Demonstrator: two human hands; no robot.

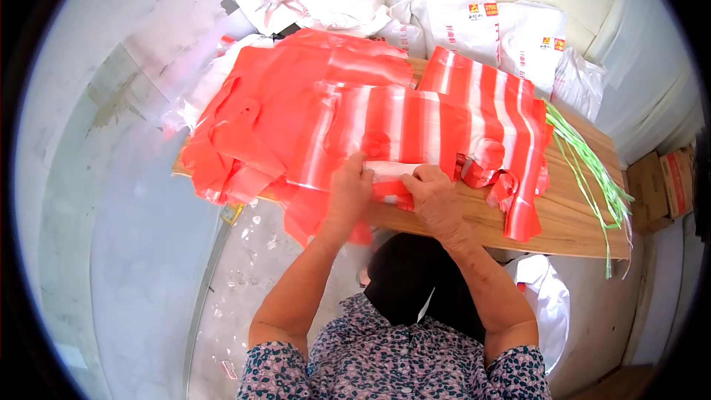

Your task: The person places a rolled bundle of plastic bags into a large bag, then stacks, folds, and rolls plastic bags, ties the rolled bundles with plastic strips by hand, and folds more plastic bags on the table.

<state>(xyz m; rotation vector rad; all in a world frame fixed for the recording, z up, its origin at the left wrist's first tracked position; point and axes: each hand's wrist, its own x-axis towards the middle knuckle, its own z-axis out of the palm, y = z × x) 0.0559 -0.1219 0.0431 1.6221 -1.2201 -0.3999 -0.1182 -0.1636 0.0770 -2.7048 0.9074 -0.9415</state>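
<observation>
Thin red plastic bags [278, 92] lie in a loose, overlapping pile on the left of the wooden table. In front of me, a red bag with whitish stripes [415, 122] lies spread across the middle. My left hand [349, 189] is closed on its near edge. My right hand [435, 194] pinches the same edge a short way to the right. Between the hands a pale, folded strip of the bag shows. More striped red bags [492, 96] lie to the right, their crumpled handles hanging over the table's front edge.
The wooden table [570, 218] has a rounded right end. A bundle of green plastic strings [592, 167] drapes over it there. Several stuffed white sacks [459, 26] line the back. Cardboard boxes [648, 192] stand at the far right, and a white sack [544, 300] sits below the table.
</observation>
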